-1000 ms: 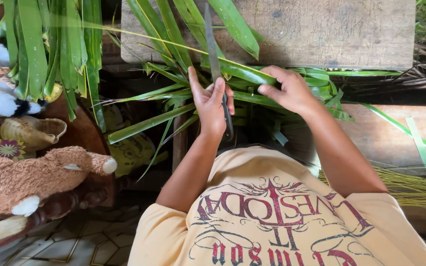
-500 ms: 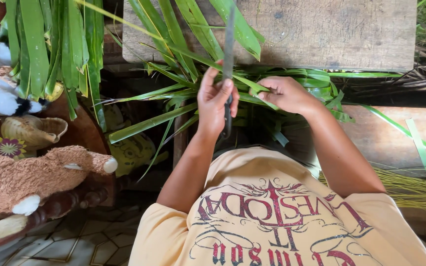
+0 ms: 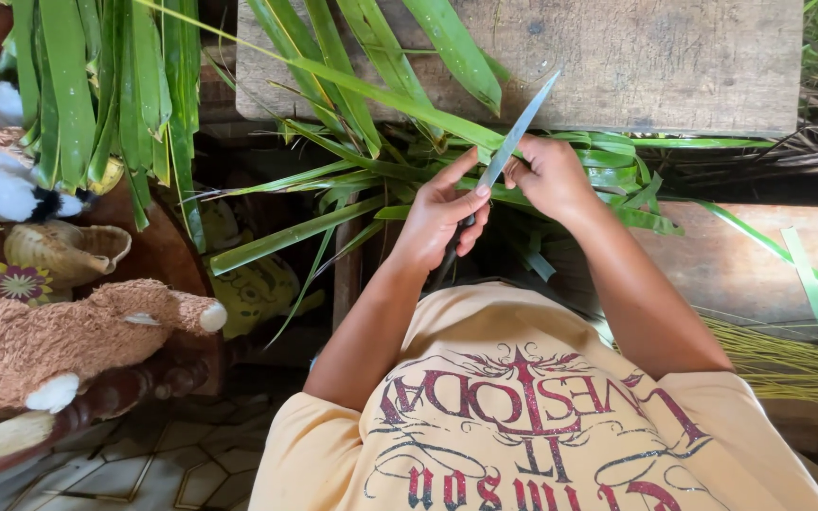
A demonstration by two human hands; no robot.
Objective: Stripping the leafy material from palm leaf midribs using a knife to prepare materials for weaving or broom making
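My left hand (image 3: 440, 220) is closed around the dark handle of a long knife (image 3: 521, 125), whose grey blade slants up and to the right. My right hand (image 3: 551, 176) pinches a long green palm leaf (image 3: 400, 99) right beside the blade, and the two hands almost touch. The leaf runs up and to the left across a weathered wooden bench (image 3: 655, 57). More cut green leaves (image 3: 617, 166) lie heaped under both hands.
A bundle of green leaves (image 3: 97, 85) hangs at the upper left. A brown plush toy (image 3: 68, 345) and a woven shell-shaped basket (image 3: 66, 251) sit on a dark wooden chair at the left. Thin yellowish leaf ribs (image 3: 792, 364) lie at the right. Tiled floor (image 3: 144, 464) below.
The knife blade has swung from pointing straight up to leaning right. My left hand has dropped lower and turned, and my right hand has shifted up against the blade.
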